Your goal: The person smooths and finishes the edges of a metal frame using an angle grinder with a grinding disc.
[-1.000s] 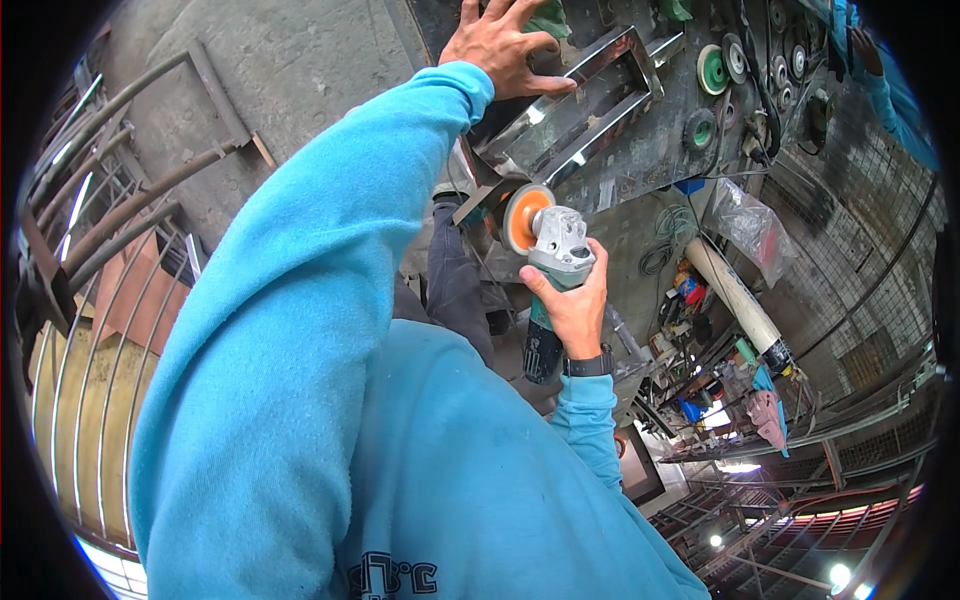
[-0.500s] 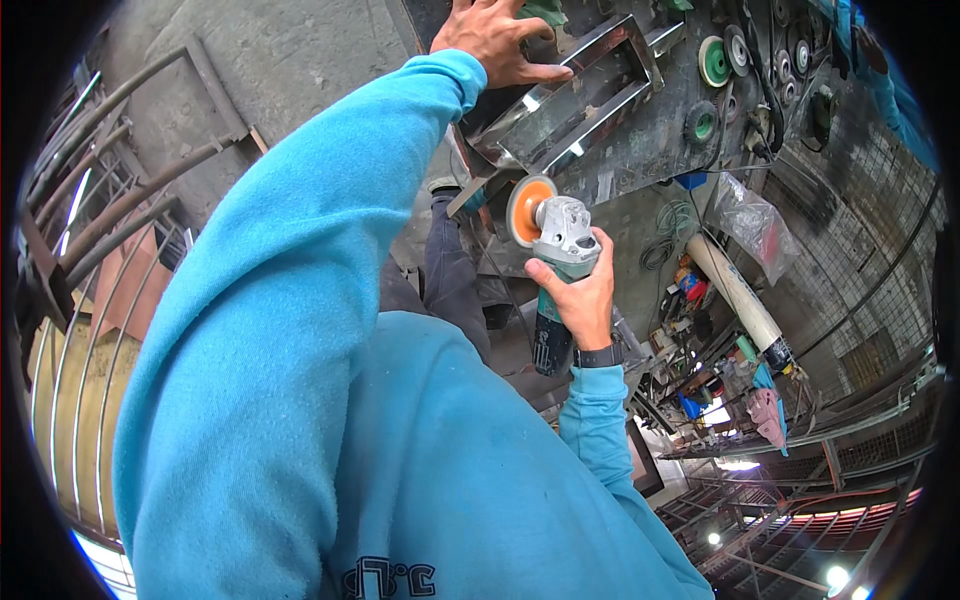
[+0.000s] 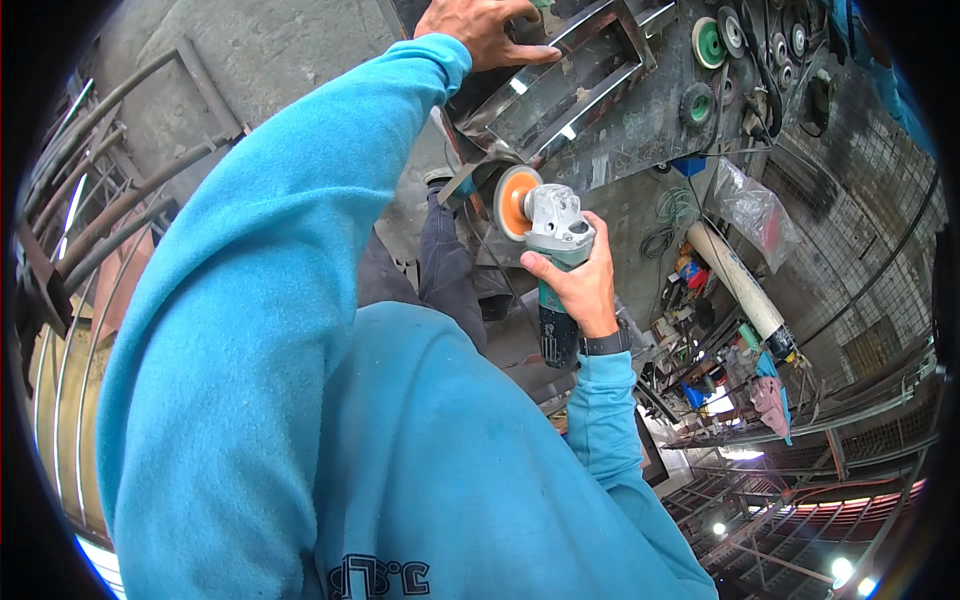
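Note:
My left hand [image 3: 478, 32] is near the top edge of the picture, with the thumb stretched out and fingers spread. It rests at the near-left side of a shiny rectangular metal frame [image 3: 592, 112]; some fingertips are cut off by the picture's edge. My right hand [image 3: 590, 285] is wrapped round the body of an angle grinder [image 3: 558, 225], a grey-headed tool with a green and black body. Its orange-faced disc [image 3: 517, 203] faces left, just below the frame's lower corner. Whether the disc touches any metal there I cannot tell.
The frame lies on a dark workbench [image 3: 640, 150]. Several grinding discs, among them a green one [image 3: 708, 42], lie on its right part with dark cables. A clear plastic bag [image 3: 755, 215] and a long pale cylinder [image 3: 735, 280] are right. Bent metal tubes [image 3: 125, 170] stand left.
The whole view has shifted slightly, so the bench, frame and hands sit a little higher and further left. My right hand still holds the grinder; my left stays at the frame.

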{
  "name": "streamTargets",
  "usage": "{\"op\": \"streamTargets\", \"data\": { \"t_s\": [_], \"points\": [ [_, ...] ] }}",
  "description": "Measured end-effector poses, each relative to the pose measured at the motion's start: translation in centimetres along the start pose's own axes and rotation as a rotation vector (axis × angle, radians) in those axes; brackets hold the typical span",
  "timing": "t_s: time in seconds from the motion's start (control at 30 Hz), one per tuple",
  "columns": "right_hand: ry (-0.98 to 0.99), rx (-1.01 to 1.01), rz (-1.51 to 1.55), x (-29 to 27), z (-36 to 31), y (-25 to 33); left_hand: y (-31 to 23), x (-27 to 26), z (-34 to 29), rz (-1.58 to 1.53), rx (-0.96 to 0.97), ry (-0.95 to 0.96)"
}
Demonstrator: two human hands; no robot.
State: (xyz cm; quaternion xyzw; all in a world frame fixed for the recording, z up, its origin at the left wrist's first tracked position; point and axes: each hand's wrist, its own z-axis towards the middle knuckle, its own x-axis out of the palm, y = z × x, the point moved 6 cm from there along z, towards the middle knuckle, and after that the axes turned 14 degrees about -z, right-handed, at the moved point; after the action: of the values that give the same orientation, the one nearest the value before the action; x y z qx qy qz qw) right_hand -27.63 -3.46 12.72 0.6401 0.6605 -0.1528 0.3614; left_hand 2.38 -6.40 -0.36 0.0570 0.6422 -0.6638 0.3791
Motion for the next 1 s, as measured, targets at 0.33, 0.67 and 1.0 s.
{"op": "streamTargets", "data": {
  "t_s": [0.33, 0.67, 1.0],
  "points": [
    [-0.070, -0.002, -0.152, -0.9, 0.0, 1.0, -0.3, 0.2, 0.3, 0.040, -0.114, 0.134],
    [-0.041, -0.077, -0.223, -1.7, 0.6, 1.4, -0.2, 0.0, -0.1, 0.075, 0.036, -0.046],
    [-0.021, -0.234, -0.305, -2.6, 2.0, 0.5, -0.1, 0.2, -0.3, 0.077, -0.001, -0.032]
  ]
}}
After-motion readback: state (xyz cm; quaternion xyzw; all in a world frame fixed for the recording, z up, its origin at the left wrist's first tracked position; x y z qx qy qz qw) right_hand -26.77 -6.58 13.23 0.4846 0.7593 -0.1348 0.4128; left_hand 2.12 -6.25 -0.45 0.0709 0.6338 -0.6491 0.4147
